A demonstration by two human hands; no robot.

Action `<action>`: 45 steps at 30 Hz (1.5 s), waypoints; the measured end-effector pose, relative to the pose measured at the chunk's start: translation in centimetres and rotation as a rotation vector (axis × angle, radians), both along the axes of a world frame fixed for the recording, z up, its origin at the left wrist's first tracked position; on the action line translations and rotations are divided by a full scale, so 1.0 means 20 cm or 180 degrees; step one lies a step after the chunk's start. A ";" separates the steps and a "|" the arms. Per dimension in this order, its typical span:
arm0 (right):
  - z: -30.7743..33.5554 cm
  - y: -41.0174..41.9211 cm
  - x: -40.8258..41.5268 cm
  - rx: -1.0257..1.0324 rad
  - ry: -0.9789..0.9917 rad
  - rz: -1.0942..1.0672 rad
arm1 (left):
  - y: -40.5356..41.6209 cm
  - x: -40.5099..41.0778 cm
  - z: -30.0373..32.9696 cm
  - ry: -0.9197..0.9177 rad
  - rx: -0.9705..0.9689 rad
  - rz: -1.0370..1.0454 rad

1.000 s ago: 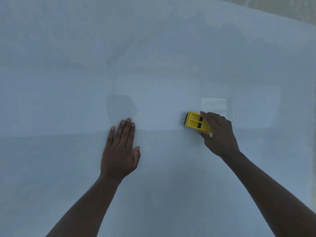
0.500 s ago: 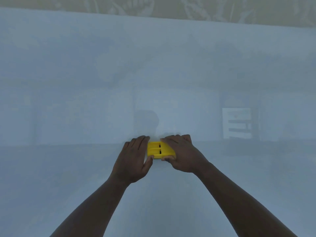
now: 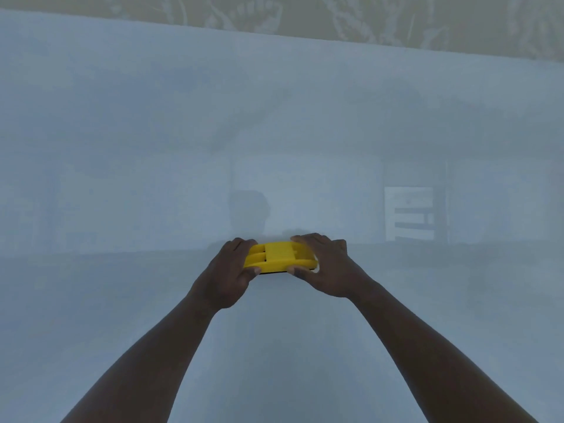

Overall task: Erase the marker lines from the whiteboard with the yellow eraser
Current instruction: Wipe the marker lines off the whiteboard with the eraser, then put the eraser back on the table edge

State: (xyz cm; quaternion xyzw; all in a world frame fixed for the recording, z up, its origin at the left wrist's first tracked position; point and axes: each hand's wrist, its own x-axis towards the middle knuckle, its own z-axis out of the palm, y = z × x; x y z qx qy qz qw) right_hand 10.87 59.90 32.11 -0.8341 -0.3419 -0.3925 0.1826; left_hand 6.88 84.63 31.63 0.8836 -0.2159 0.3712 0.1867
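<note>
The whiteboard [image 3: 152,132] fills almost the whole view, pale blue-white and glossy. I see no marker lines on it, only dim reflections. The yellow eraser [image 3: 279,254] lies flat against the board near the middle, long side horizontal. My left hand [image 3: 227,274] grips its left end with fingers over the top and thumb under. My right hand [image 3: 325,264] grips its right end the same way. Both forearms reach up from the bottom of the view.
The board's top edge [image 3: 335,41] runs across the upper view, with a beige patterned wall [image 3: 396,16] above it. A bright window reflection [image 3: 409,213] shows on the board to the right of my hands.
My right hand slid the eraser left to the board's middle. My left hand left its flat rest on the board and took the eraser's left end. The view tilted up, showing the wall.
</note>
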 end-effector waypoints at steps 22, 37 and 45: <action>-0.27 -0.69 -0.30 0.0370 0.0278 -0.1113 | -0.67 0.02 -0.17 0.0484 -0.0215 -0.0564; -0.82 -2.26 -0.92 0.0417 0.0911 -0.2874 | -2.53 0.00 -0.65 0.1394 0.0446 -0.1851; -1.25 -2.86 -1.35 0.0583 0.1404 -0.3782 | -3.41 -0.22 -1.04 0.1718 0.0941 -0.2556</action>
